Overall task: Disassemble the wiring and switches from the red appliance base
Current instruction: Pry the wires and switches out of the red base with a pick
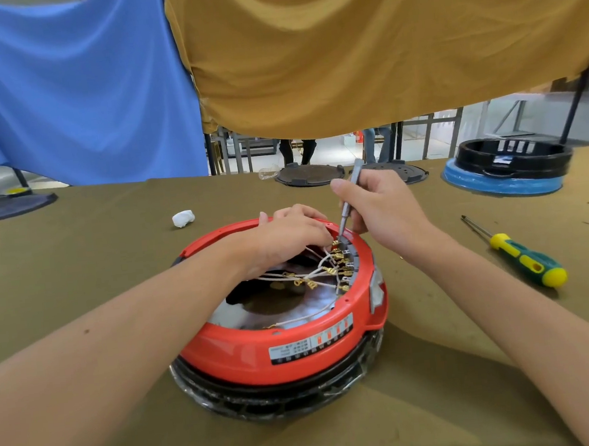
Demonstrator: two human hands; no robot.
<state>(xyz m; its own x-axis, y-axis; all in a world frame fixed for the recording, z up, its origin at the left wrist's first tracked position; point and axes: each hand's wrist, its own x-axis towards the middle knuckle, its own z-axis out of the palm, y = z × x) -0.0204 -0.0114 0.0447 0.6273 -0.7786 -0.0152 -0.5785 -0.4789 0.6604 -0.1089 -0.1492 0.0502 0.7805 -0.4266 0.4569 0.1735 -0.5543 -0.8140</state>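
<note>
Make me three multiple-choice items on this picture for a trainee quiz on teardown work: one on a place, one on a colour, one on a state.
1. Where does the green and yellow screwdriver lie?
A. On the table to the right of the red appliance base
B. Inside the base
C. Beside the white wad

2. What colour is the cloth hung behind the table on the left?
A. Mustard
B. Blue
C. Red

3. What is the right hand doing?
A. Resting flat on the table
B. Gripping a slim grey tool with its tip at the terminal row
C. Lifting the base

Answers:
1 A, it rests on the olive table cover, clear of the base.
2 B, the blue cloth hangs left, the mustard one right.
3 B, its fingers curl round the tool, while the left hand is at the white wires.
</note>
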